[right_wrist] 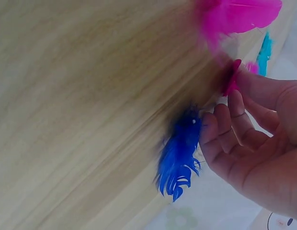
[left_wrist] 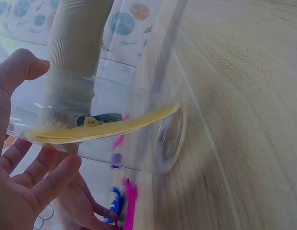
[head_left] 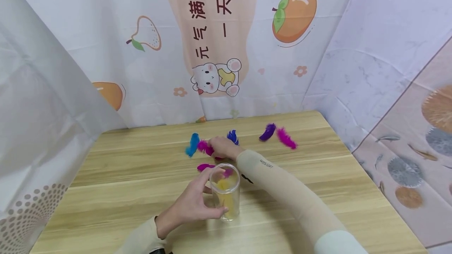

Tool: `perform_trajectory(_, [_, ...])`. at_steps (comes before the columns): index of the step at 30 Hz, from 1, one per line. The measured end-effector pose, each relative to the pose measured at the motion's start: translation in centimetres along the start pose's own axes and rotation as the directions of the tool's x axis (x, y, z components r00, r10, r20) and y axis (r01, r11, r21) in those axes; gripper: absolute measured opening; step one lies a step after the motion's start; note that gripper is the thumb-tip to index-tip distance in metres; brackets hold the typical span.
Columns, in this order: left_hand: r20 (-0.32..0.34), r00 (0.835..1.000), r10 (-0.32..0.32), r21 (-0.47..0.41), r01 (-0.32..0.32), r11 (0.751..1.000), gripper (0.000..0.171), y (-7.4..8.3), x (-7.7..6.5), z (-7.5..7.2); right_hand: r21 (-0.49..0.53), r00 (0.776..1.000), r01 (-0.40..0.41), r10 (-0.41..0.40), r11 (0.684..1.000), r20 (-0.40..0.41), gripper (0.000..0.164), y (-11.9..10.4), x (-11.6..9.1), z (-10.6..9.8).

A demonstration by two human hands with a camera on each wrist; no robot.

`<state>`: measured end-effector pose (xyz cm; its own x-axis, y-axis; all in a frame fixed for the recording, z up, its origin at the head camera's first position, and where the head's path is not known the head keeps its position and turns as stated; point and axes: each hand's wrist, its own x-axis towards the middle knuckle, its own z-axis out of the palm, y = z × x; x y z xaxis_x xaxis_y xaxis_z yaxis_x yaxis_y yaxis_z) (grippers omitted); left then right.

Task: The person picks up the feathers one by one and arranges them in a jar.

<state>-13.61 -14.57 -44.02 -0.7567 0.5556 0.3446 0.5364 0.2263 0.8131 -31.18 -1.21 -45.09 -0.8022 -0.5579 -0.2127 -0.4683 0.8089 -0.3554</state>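
Observation:
My left hand (head_left: 194, 203) holds a clear plastic cup (head_left: 236, 203) by its sides, thumb on the near side and fingers round the far side. A yellow feather (left_wrist: 115, 127) leans lengthwise inside the cup. Farther back, my right hand (head_left: 222, 147) reaches down to the table, its thumb and fingertips pinching a dark pink feather (right_wrist: 231, 79). Just beside those fingers lies a blue feather (right_wrist: 181, 151). A bright pink feather (head_left: 205, 147) lies left of the right hand, and another magenta feather (head_left: 205, 167) is nearer the cup.
On the wooden table (head_left: 134, 183), a light blue feather (head_left: 192, 144) lies to the left of the right hand. Toward the back right are a purple feather (head_left: 267, 132) and a pink feather (head_left: 287, 138). A printed curtain (head_left: 148, 73) hangs behind the table's back edge.

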Motion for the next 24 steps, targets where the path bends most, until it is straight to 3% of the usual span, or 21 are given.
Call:
perform_trajectory(5, [0.0, 1.0, -0.008, 0.001, 0.008, 1.0, 0.083, 0.07, -0.1, 0.01, 0.028, 1.0, -0.016, 0.016, 0.999, 0.0, 0.02, -0.18, -0.14, -0.1])
perform_trajectory(24, [0.001, 1.0, 0.006, -0.001, -0.006, 1.0, 0.084, 0.01, 0.02, -0.06, 0.061, 1.0, -0.005, 0.007, 0.998, -0.027, 0.016, 0.12, -0.2, 0.52])
